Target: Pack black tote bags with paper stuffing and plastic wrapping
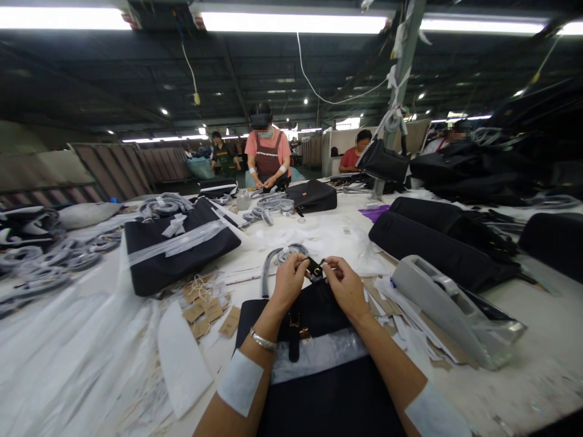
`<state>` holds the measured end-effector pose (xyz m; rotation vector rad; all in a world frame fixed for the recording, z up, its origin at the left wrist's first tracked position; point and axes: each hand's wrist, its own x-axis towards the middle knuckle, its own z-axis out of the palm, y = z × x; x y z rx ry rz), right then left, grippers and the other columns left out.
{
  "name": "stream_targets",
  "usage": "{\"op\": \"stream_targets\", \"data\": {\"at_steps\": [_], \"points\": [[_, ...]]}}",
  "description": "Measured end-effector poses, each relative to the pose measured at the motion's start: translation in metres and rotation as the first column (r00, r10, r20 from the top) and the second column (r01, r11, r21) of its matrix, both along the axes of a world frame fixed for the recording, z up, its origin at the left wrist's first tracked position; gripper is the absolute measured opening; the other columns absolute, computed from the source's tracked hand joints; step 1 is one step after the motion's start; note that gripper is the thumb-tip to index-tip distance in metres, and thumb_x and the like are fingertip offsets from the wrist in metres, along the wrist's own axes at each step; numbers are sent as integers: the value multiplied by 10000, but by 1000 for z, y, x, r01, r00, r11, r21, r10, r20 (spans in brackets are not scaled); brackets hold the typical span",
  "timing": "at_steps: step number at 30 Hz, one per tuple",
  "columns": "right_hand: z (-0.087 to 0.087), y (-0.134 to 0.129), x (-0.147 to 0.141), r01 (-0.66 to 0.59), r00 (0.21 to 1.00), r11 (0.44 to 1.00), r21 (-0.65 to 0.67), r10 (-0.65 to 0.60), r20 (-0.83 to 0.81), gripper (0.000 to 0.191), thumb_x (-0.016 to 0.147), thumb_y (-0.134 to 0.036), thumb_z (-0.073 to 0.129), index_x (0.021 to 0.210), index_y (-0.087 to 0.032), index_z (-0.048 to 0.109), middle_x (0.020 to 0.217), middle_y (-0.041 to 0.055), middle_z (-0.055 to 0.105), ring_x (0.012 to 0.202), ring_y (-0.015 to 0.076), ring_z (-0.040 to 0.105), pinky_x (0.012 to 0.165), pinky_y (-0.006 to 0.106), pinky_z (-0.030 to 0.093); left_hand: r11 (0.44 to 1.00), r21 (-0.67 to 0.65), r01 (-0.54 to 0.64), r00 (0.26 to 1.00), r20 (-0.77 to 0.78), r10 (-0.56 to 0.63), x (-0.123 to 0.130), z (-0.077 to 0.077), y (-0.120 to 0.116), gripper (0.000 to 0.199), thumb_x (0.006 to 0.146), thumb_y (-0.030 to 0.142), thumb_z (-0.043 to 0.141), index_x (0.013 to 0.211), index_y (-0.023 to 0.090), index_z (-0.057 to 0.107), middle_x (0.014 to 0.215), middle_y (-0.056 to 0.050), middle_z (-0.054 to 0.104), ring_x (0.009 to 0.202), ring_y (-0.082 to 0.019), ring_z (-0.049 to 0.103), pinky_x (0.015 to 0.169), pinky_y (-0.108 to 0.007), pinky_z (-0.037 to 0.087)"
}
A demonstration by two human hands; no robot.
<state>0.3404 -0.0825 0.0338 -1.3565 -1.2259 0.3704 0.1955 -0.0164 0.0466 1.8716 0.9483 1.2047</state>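
Note:
A black bag [325, 394] lies on the table right in front of me, with a strip of clear plastic [319, 355] across it. At its far edge, my left hand [290, 279] pinches a small black strap piece with gold hardware [314, 267]. My right hand [344, 282] is closed at the other side of that piece, fingertips pressed together near it. Below my hands a black strap with a buckle [294, 340] hangs over the bag. A grey wrapped handle [268, 267] loops up behind my left hand.
Brown tags [212, 308] and a white sheet [182, 358] lie left; a grey tape dispenser [449, 303] stands right. Black bags [182, 246] [437, 243] flank the work area. Across the white table [514, 388], a person in an apron [268, 155] works.

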Motion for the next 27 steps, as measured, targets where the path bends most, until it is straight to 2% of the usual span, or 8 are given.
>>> {"op": "stream_targets", "data": {"at_steps": [2,4,6,9,14,18,23,27], "points": [[-3,4,2,-64,998,998,6,64,-7,367,875,-429,577,1162,-209,637,1023,64,724,812,193,680,747,302,524,1000,-6,-7,1000,10,7,-1,1,0,91,913,269,525,913,200,584,588,26,676,627,-177,683,706,-286,453],[-7,7,3,-114,993,993,-24,115,7,384,847,-408,608,1175,-213,653,1130,79,710,925,223,684,835,348,532,1000,-16,-5,1000,20,5,-1,0,2,102,920,273,516,927,195,582,587,22,678,613,-177,682,703,-290,464],[-11,10,4,-135,990,989,-59,136,24,352,815,-396,644,1114,-217,694,1107,74,725,963,248,684,898,391,520,1000,-25,6,1000,29,-6,-1,-2,4,113,920,277,519,931,188,587,583,18,674,591,-174,674,691,-291,475],[-15,13,7,-146,989,987,-72,143,-45,340,795,-403,673,1074,-213,715,1029,68,750,958,265,694,920,415,518,999,-19,35,998,44,-34,0,-5,6,150,893,273,572,1005,178,601,664,-1,698,644,-175,688,680,-284,495],[-20,16,11,-164,975,983,-81,149,-165,431,770,-444,711,1125,-200,711,1048,75,751,979,276,696,939,426,519,990,-64,125,990,77,-120,1,-7,6,429,744,191,754,1146,176,604,896,-55,749,874,-220,718,739,-293,546],[-22,17,13,-208,967,975,-73,194,-168,438,797,-452,689,1152,-197,710,1132,70,730,1059,269,670,1003,424,481,985,-88,151,983,115,-141,1,-4,3,322,772,169,730,1075,159,621,908,-70,754,884,-219,726,802,-316,566],[-20,16,12,-157,974,984,-82,140,-177,469,783,-477,701,1150,-185,716,1048,76,753,986,270,693,944,416,516,997,-19,71,988,138,-67,1,-5,2,437,735,178,767,1123,188,567,1026,-72,696,807,-185,723,722,-289,583],[-19,16,11,-128,975,988,-86,109,-195,481,768,-492,712,1122,-166,724,1015,88,757,943,273,702,915,427,530,993,101,60,997,51,-65,2,-8,2,157,775,192,712,904,182,625,943,-44,653,795,-165,694,692,-267,575]]}}
